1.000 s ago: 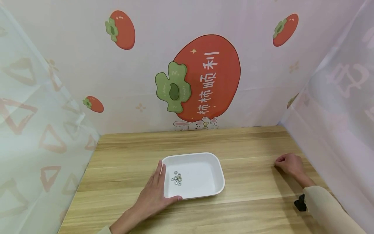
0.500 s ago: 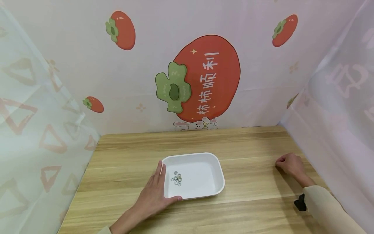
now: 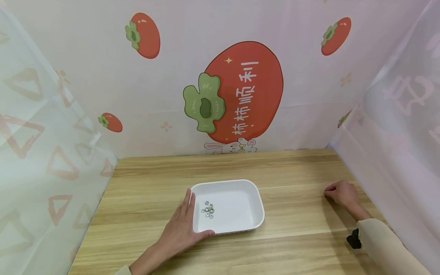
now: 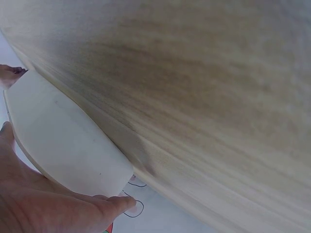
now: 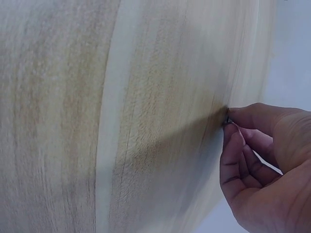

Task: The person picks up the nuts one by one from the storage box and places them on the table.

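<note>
A white rectangular tray point(image 3: 258, 202) stands on the wooden table, with several small silvery metal nuts point(image 3: 207, 209) grouped at its left end. My left hand point(image 3: 182, 226) rests against the tray's near left corner, its straight fingers along the left side and its thumb at the front edge. In the left wrist view, the tray's outer wall point(image 4: 68, 136) lies between thumb and fingers. Far to the right, my right hand point(image 3: 343, 194) is low over the table. Thumb and index finger pinch a small dark metal piece point(image 5: 227, 117), mostly hidden by the fingertips.
The wooden table point(image 3: 292, 252) reaches back to a white curtain point(image 3: 165, 88) printed with red persimmons. More sheets of curtain point(image 3: 402, 126) hang at both sides. A black device point(image 3: 354, 238) sits at the right wrist, beside the sleeve.
</note>
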A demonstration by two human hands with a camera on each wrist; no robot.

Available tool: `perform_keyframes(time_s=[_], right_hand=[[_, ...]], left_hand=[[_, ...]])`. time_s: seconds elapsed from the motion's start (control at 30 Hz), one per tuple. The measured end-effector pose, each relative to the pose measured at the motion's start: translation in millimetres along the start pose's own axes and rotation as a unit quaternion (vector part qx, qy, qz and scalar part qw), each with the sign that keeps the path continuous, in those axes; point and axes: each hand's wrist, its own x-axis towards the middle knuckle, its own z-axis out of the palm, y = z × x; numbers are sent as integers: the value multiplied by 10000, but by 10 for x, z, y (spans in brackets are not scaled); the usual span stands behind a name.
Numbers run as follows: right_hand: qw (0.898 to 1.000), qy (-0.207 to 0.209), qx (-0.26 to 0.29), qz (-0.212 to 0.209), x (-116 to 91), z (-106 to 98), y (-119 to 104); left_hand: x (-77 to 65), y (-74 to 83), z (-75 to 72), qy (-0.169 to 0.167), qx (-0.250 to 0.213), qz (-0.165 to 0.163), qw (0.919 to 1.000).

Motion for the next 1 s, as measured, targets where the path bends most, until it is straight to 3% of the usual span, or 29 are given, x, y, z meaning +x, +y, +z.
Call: perform_keyframes(time_s=[0.5, 0.7, 1.0], right_hand=[[9998, 200, -8, -26, -2, 9, 6], [9986, 422, -98, -308, -29, -17, -140], [9982, 302, -89, -504, -59, -54, -445]], left_hand=[[7, 7, -14, -57, -8, -44, 10000], [11, 6, -5, -45, -23, -71, 10000], [15, 10, -2, -47, -6, -81, 10000]])
